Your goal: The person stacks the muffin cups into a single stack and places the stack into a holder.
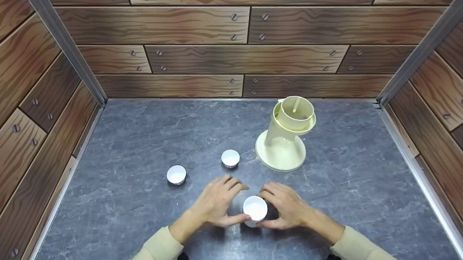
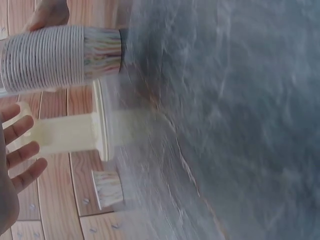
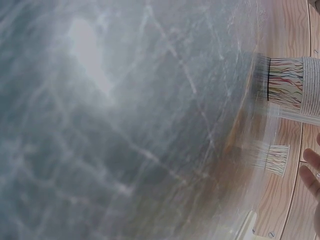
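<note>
A tall stack of paper cups (image 1: 255, 208) stands upright on the table, white inside with coloured streaks outside; its nested rims (image 2: 45, 57) show in the left wrist view. My right hand (image 1: 285, 206) curves round the stack's right side, fingers at the far side and thumb at the near side. The left hand (image 1: 219, 202) is on the other side, its thumb at the stack's near left edge and its fingers loosely extended, apart from the cups. In the left wrist view those fingers (image 2: 22, 162) are spread.
Two short paper cups stand upright farther back, one in the middle (image 1: 230, 158) and one to the left (image 1: 176, 175). A pale yellow plastic stand (image 1: 282, 155) with a round base and tubular top is behind the right hand. Wood-patterned walls (image 1: 194, 25) enclose the grey marbled table (image 1: 136, 135).
</note>
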`<state>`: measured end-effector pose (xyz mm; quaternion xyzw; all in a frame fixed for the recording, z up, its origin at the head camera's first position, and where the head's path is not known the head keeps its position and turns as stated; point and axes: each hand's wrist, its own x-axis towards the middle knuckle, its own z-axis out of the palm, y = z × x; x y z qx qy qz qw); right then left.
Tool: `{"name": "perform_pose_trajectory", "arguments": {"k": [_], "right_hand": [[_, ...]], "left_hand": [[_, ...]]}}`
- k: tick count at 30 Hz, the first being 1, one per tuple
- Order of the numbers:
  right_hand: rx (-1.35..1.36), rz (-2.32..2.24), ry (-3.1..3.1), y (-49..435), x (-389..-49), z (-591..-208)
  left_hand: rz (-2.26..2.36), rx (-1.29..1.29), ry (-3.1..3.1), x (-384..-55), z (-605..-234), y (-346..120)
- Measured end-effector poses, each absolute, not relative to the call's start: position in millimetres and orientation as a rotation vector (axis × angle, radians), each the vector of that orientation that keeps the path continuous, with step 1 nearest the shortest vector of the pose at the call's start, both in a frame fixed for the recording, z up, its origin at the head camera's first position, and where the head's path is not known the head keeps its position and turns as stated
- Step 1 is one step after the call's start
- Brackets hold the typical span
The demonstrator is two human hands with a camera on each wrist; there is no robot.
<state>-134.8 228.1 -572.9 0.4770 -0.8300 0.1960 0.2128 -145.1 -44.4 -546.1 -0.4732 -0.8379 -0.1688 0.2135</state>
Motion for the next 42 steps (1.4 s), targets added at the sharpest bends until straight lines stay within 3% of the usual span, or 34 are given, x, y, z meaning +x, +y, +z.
{"name": "perform_pose_trajectory", "arguments": {"k": [16, 42], "right_hand": [[1.326, 0.544, -2.292, 228.1, -135.6, -573.7], [1.321, 0.527, -2.334, 229.1, -133.9, -571.0]], "left_hand": [[-0.473, -1.223, -2.307, -172.9, -550.8, -60.1], [-0.309, -0.775, -2.622, -204.4, -571.1, -56.6]]}}
